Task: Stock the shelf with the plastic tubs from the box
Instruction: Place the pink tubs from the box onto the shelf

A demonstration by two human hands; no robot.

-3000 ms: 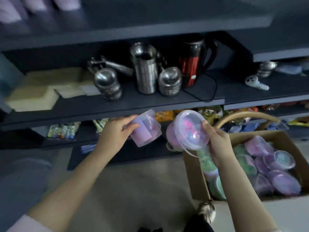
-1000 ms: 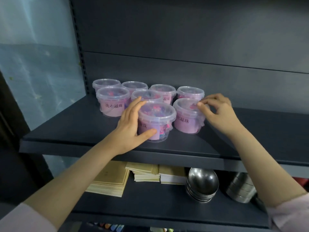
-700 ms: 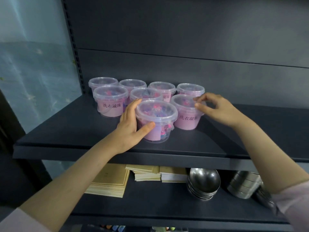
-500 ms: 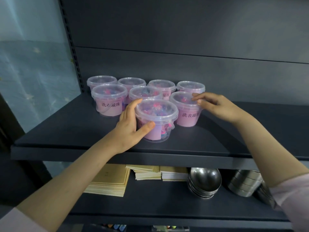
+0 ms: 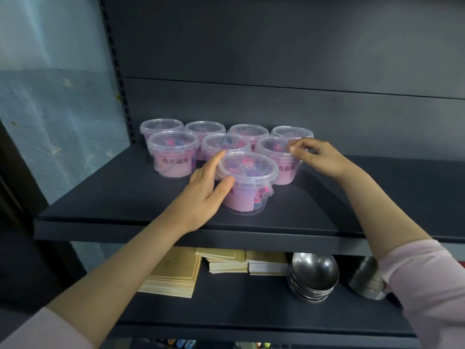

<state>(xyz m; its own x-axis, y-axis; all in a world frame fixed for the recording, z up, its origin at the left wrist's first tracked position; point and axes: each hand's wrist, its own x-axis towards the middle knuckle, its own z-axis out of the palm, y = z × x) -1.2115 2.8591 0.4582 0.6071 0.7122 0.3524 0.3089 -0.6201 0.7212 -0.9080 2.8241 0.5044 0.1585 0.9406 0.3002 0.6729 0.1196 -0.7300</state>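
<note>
Eight tubs (image 5: pixel 173 153) on shelf (image 5: pixel 113 197) — left grip (image 5: pixel 201 195) wraps front tub (image 5: pixel 247 172), half-hiding its label (image 5: pixel 241 199); right grip (image 5: pixel 318 157) pinches right tub (image 5: pixel 276 157).

Eight lidded plastic tubs (image 5: pixel 247 182) on the upper shelf (image 5: pixel 125 197): four in the back row, three in the middle, one in front. Two hands, left (image 5: pixel 203 195) and right (image 5: pixel 317 157). On the lower shelf (image 5: pixel 239 306), three stacks of tan booklets (image 5: pixel 173 273), one stack of steel bowls (image 5: pixel 313 275) and one stack of steel containers (image 5: pixel 364 278).
</note>
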